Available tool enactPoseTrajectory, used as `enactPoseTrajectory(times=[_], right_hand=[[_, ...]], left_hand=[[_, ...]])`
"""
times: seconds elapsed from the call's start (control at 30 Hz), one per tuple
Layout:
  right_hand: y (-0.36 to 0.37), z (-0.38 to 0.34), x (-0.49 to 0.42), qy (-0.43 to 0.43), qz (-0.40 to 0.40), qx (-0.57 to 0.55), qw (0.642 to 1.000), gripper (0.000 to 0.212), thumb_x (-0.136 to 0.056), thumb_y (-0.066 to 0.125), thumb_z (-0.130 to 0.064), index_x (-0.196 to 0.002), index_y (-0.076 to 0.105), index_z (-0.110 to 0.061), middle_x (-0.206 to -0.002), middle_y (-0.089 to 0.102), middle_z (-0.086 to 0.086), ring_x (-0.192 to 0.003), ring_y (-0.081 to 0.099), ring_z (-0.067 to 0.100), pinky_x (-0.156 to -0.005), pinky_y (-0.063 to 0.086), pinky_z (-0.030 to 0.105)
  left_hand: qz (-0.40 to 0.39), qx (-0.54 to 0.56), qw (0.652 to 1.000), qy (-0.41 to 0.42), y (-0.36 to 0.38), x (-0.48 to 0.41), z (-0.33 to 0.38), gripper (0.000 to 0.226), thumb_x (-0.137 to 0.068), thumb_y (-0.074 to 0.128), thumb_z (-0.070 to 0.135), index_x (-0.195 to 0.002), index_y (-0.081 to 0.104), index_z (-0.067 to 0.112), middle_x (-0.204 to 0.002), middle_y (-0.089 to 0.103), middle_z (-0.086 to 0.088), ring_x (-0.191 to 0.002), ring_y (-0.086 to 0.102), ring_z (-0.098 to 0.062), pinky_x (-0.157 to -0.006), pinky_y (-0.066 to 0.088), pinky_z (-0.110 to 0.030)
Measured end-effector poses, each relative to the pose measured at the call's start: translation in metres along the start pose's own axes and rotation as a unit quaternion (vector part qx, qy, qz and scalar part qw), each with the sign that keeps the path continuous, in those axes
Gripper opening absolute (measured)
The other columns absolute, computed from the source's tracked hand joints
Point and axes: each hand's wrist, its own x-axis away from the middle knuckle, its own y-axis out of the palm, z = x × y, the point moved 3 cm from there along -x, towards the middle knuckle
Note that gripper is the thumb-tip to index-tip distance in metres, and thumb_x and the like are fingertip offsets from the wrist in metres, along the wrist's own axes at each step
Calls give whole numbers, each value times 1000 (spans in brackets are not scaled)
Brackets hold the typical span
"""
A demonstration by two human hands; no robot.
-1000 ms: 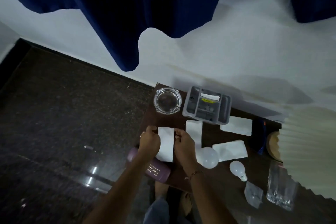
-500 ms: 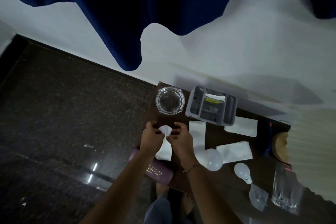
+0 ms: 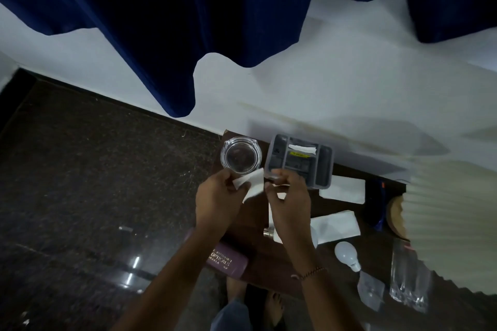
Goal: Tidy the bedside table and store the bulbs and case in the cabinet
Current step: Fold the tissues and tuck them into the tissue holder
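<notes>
My left hand (image 3: 218, 197) and my right hand (image 3: 289, 200) together pinch a folded white tissue (image 3: 250, 184), lifted above the dark wooden bedside table (image 3: 250, 239). A maroon spectacle case (image 3: 227, 262) with gold lettering lies at the table's near left corner, partly under my left forearm. One white bulb (image 3: 347, 254) rests to the right of my right forearm. A second bulb (image 3: 314, 235) is mostly hidden behind my right wrist; its metal base (image 3: 269, 232) shows to the left of the wrist.
A glass ashtray (image 3: 241, 154) and a grey compartment tray (image 3: 300, 160) stand at the table's back. Two more white tissues (image 3: 343, 189) (image 3: 334, 226) lie to the right. A pleated lampshade (image 3: 451, 212), a glass tumbler (image 3: 410, 277) and a clear packet (image 3: 369, 290) crowd the right side.
Both hands have picked the tissue up off the table, folded it smaller and raised it toward the ashtray and tray.
</notes>
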Motion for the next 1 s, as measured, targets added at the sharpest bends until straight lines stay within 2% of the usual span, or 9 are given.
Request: enactPoseTrajectory(times=[0.13, 0.3, 0.37, 0.47, 0.63, 0.73, 0.8, 0.9, 1.0], right_hand=[[-6, -5, 2, 166, -26, -163, 972, 5, -92, 53, -27, -96, 53, -25, -109, 61, 8, -101, 62, 22, -90, 53, 45], [-7, -21, -5, 150, -88, -253, 952, 49, -81, 34, -62, -118, 51, -35, -120, 59, -2, -112, 57, 14, -98, 47, 37], [-10, -26, -9, 133, -101, -261, 951, 45, -73, 31, -69, -108, 50, -48, -117, 57, -12, -112, 54, 3, -98, 43, 26], [-12, -26, -14, 113, -104, -258, 954, 46, -75, 29, -68, -110, 50, -46, -114, 57, -19, -105, 52, -12, -91, 36, 14], [-10, -19, -21, 132, -125, -284, 941, 72, -76, 25, -70, -139, 33, -36, -144, 41, -6, -131, 40, 8, -113, 30, 37], [-7, -17, -24, 138, -122, -281, 942, 55, -75, 24, -71, -118, 48, -44, -123, 56, -8, -116, 51, 5, -111, 34, 42], [-5, -16, -27, 138, -123, -266, 946, 47, -78, 22, -68, -107, 50, -44, -117, 58, -8, -104, 54, 0, -108, 37, 39], [-5, -12, -30, 149, -129, -254, 947, 66, -80, 20, -66, -135, 37, -36, -140, 47, -1, -130, 43, 13, -113, 30, 44], [-11, -12, -29, 146, -83, -261, 951, 70, -78, 26, -63, -137, 38, -28, -143, 44, 2, -132, 40, 15, -113, 31, 42]], left_hand=[[40, 63, 997, 16, 1, 5, 37, 10, -81, 67, 24, -88, 63, 18, -78, 62, 9, -72, 61, -7, -63, 47, -17], [-15, 225, 974, -12, 15, 7, 62, 11, -80, 56, 24, -88, 61, 19, -82, 68, 5, -77, 66, -12, -70, 53, -32], [-48, 322, 944, -44, 22, 7, 67, 25, -77, 49, 33, -91, 62, 17, -88, 70, -1, -86, 67, -18, -79, 53, -37], [-87, 409, 907, -55, 30, 2, 72, 32, -90, 40, 36, -107, 59, 16, -108, 69, -10, -104, 65, -22, -93, 49, -42], [-109, 414, 900, -83, 41, -4, 75, 30, -95, 36, 45, -112, 59, 35, -114, 68, -7, -110, 63, -18, -102, 44, -42], [-126, 398, 904, -96, 46, -10, 75, 43, -95, 31, 50, -129, 49, 30, -125, 61, -11, -116, 58, -20, -107, 39, -44], [-134, 390, 907, -90, 47, -13, 75, 38, -95, 29, 51, -120, 53, 35, -120, 63, -4, -109, 60, -12, -100, 42, -36], [-127, 373, 917, -69, 45, -16, 74, 32, -96, 27, 49, -90, 58, 45, -95, 66, 14, -89, 61, 5, -86, 42, -25], [-80, 365, 925, -66, 41, -17, 67, 29, -97, 29, 46, -91, 58, 42, -95, 65, 15, -92, 61, 4, -88, 44, -24]])
